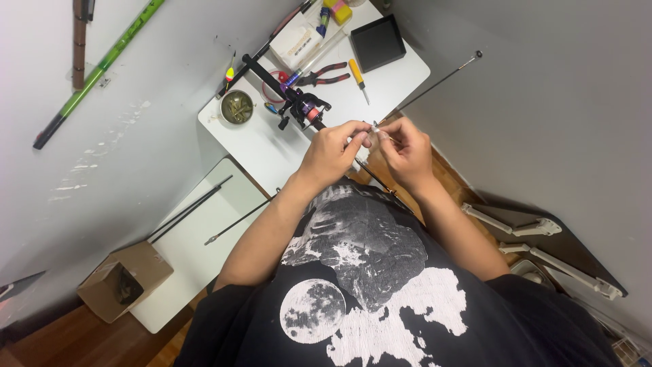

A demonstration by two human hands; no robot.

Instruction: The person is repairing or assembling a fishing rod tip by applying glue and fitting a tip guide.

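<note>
Black cloth of the person's printed t-shirt [380, 292] fills the foreground, and above it both hands meet over the white table [272, 146]. Left hand [331, 153] and right hand [405, 151] are drawn close together, fingertips pinched on a tiny pale piece [373, 128] (too small to tell what it is) at the thin black fishing rod [370, 171]. Its reel [305, 109] sits just beyond the left hand, with red-handled pliers [324, 73] and a black tray [377, 42] farther back.
</note>
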